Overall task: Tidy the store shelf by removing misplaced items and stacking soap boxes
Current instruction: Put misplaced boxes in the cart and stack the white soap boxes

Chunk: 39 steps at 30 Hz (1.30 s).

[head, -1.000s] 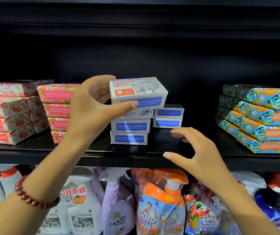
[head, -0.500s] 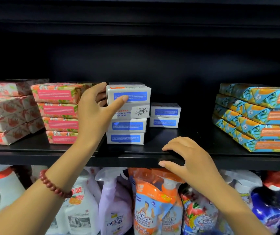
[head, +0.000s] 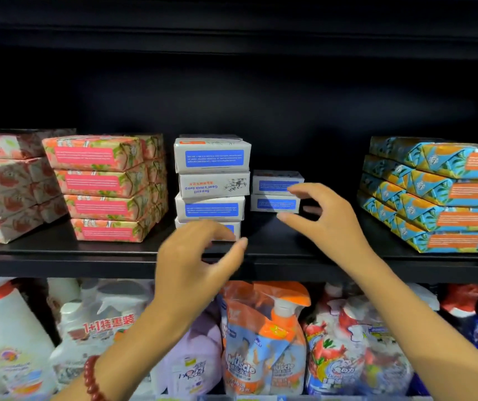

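well, the soap boxes [head: 211, 183] stood four high on the shelf [head: 58, 256], a two-box stack [head: 275, 192] just right of them. the left hand [head: 194, 264] hovered low before them, fingers loosely curled, empty; the right hand [head: 327, 224], spread wide, hung near the two-box stack, holding nothing.

Black shelf [head: 44, 251] runs edge to edge. On it at 9 o'clock: two stacks of pink-wrapped packs, the far-left stack [head: 3, 186] and the four-high pink stack [head: 101, 188] just beside it. Centre: four-high stack of white-and-blue soap boxes [head: 211, 183], second box from top printed upside down. Just beside, at its 3 o'clock, set further back: two-high stack [head: 275, 192] of same boxes. At 3 o'clock: blue-and-orange wrapped packs [head: 440, 195], four high.
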Available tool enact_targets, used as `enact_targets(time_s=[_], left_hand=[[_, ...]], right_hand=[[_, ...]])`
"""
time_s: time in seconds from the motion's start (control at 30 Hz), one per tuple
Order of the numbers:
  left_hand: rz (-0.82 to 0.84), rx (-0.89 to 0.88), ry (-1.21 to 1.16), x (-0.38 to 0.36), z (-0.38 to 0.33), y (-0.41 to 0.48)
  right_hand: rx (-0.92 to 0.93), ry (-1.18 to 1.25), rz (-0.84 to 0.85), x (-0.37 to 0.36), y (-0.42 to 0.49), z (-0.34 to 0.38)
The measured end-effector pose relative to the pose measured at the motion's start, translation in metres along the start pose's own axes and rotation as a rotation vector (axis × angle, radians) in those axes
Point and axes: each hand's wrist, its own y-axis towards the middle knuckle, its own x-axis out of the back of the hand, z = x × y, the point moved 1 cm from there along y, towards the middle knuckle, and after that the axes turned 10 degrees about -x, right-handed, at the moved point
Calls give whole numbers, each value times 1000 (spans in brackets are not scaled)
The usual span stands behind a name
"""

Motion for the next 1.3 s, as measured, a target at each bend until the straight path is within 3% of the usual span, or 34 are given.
enact_targets(time_s=[0.13, 0.27, 0.4, 0.53, 0.67, 0.83, 0.9, 1.1, 1.17, 1.3], left_hand=[[297, -32, 131, -19, -3, -3], [347, -31, 216, -24, -3, -2], [358, -10, 219, -23, -2, -3], [377, 14, 200, -22, -3, -2], [389, 22, 190, -21, -5, -2], [415, 80, 189, -18, -7, 1], [411, 215, 89, -14, -11, 6], [201, 627, -563, -1, -17, 28], [242, 753, -685, 1, -22, 32], [355, 807, -805, 2, -33, 32]], right_hand=[[-4, -284, 37, -8, 39, -2], [-56, -594, 134, -18, 62, -4], [-24, -721, 87, -23, 61, -2], [51, -773, 3, -21, 59, 4], [84, -792, 21, -14, 53, 9], [233, -585, -100, 7, 21, 6], [302, -487, -186, 12, 2, 6], [500, -379, -442, 15, -54, 9], [569, -326, -459, 13, -64, 9], [672, -287, -404, 13, -70, 11]])
